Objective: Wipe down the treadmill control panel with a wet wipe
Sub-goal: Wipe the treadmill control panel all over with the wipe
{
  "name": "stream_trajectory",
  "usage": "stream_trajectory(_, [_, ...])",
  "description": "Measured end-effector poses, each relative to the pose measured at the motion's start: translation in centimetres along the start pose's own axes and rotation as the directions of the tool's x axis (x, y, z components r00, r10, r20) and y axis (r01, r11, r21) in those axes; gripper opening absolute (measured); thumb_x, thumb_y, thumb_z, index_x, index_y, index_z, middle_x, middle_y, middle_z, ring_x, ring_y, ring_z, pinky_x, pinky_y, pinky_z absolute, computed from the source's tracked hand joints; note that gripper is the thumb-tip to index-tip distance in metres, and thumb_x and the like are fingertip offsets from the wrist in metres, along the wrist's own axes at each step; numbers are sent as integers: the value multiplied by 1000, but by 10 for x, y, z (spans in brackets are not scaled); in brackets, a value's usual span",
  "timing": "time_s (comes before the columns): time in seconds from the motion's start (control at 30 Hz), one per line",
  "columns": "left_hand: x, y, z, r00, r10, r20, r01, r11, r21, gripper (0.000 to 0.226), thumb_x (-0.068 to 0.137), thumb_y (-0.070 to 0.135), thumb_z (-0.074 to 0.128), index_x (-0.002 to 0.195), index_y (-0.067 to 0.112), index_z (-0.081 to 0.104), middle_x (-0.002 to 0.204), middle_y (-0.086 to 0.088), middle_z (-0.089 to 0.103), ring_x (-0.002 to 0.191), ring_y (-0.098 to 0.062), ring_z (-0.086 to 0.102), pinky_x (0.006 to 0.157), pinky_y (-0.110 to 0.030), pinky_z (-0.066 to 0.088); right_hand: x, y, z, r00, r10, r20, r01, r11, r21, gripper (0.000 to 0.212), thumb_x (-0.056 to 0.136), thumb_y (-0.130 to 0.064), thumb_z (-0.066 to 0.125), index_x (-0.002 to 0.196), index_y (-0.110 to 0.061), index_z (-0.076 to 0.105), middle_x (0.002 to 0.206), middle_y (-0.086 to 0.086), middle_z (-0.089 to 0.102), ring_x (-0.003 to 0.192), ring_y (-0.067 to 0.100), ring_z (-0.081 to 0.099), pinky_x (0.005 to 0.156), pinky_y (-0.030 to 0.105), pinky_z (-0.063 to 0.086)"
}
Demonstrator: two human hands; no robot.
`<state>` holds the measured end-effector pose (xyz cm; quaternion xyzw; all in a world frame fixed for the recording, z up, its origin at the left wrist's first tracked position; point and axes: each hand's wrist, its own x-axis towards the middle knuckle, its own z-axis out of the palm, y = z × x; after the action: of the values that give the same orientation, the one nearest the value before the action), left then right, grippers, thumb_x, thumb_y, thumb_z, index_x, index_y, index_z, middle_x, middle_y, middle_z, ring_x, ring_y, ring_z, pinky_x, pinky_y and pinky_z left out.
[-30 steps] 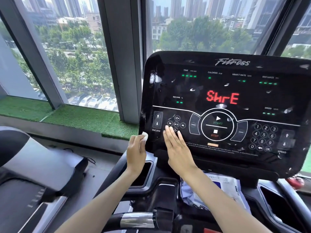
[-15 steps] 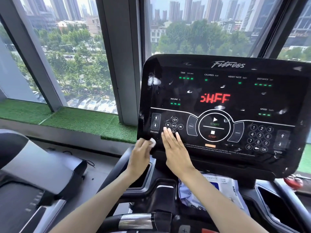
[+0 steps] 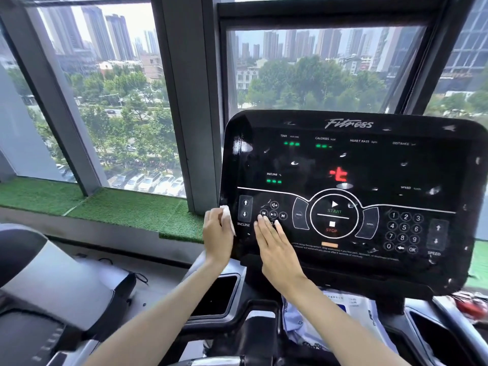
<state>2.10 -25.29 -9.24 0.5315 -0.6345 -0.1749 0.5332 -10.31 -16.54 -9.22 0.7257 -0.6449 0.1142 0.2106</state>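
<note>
Head view: black treadmill control panel (image 3: 351, 165) fills centre-right, glossy, lit with red digits and green dots, window behind it. Wipes pack (image 3: 356, 310) lies in the tray under the panel's lower edge, partly hidden by the right forearm. Right hand (image 3: 277, 247) lies flat on the panel's lower-left area, fingers straight and close together, tips on the media buttons, holding nothing. Left hand (image 3: 217, 236) at the panel's left edge near the lower-left corner, fingers curled around a bunched white wet wipe (image 3: 227, 216) pressed to that edge beside the INCLINE arrows.
</note>
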Motion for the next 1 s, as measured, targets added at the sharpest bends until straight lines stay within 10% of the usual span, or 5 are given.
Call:
stream_trajectory(0.47, [76, 72, -2, 985, -134, -107, 112, 976, -185, 18, 92, 1, 48, 106, -2, 58, 104, -9, 50, 86, -16, 47, 72, -9, 28, 51, 40, -53, 988, 106, -111, -112, 993, -46, 81, 59, 5, 66, 135, 8, 39, 143, 24, 37, 134, 32, 34, 110, 45, 28])
stream_trajectory(1.0, [143, 164, 25, 944, 330, -29, -330, 931, -152, 32, 96, 3, 44, 121, 14, 62, 94, -4, 48, 78, -12, 48, 74, -6, 34, 82, 107, -107, 966, 209, -155, -222, 972, -75, 80, 74, 4, 49, 144, 5, 13, 153, 22, 7, 143, 32, 5, 115, 38, -1])
